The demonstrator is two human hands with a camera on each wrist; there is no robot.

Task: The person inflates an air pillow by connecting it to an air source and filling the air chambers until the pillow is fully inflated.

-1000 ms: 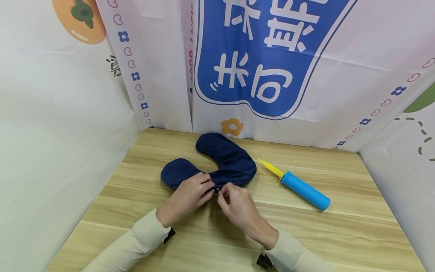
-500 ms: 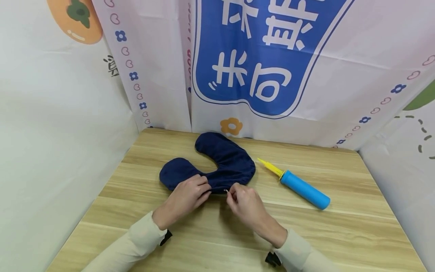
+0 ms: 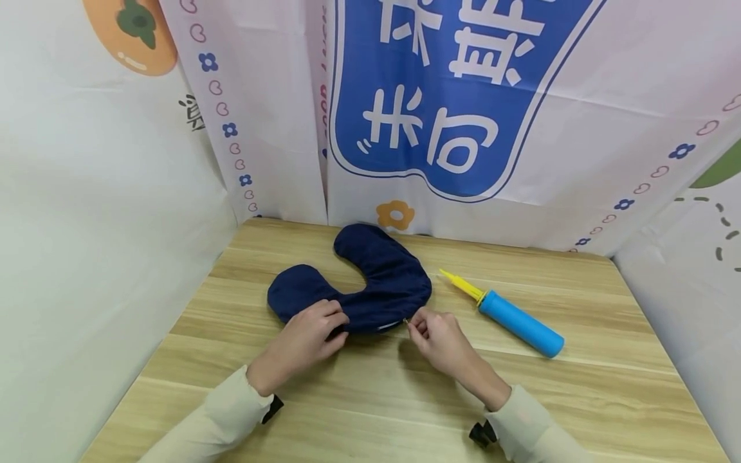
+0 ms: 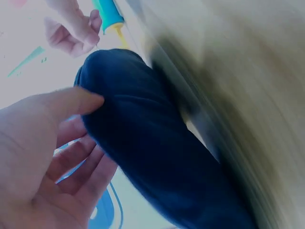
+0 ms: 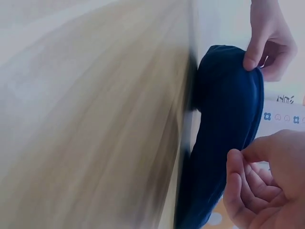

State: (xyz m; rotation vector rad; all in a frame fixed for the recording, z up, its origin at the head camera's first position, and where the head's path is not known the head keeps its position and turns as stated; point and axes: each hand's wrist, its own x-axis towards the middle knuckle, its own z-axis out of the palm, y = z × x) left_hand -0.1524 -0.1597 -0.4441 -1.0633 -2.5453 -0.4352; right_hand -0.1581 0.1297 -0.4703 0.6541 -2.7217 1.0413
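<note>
A navy U-shaped neck pillow (image 3: pixel 393 283) lies on the wooden table, its curved outer edge toward the person. My left hand (image 3: pixel 309 334) holds that edge left of the middle; in the left wrist view its thumb lies on one side of the fabric and its fingers on the other. Between thumb and forefinger, my right hand (image 3: pixel 442 341) pinches a small metal zipper pull (image 3: pixel 406 321) at the near right of the edge. A pale strip of zipper (image 3: pixel 389 326) shows between the hands. In the right wrist view, the pinching fingertips sit right against the pillow (image 5: pixel 228 105) and hide the pull.
To the right of the pillow lies a blue hand pump (image 3: pixel 521 323) with a yellow nozzle (image 3: pixel 460 283) pointing toward it. A printed curtain (image 3: pixel 278 116) hangs behind the table's back edge (image 3: pixel 498 243), and white walls stand at both sides.
My right hand has drawn the zipper pull to the right along the pillow's edge. My left hand has shifted a little left, widening the gap between the hands. The pump stays put.
</note>
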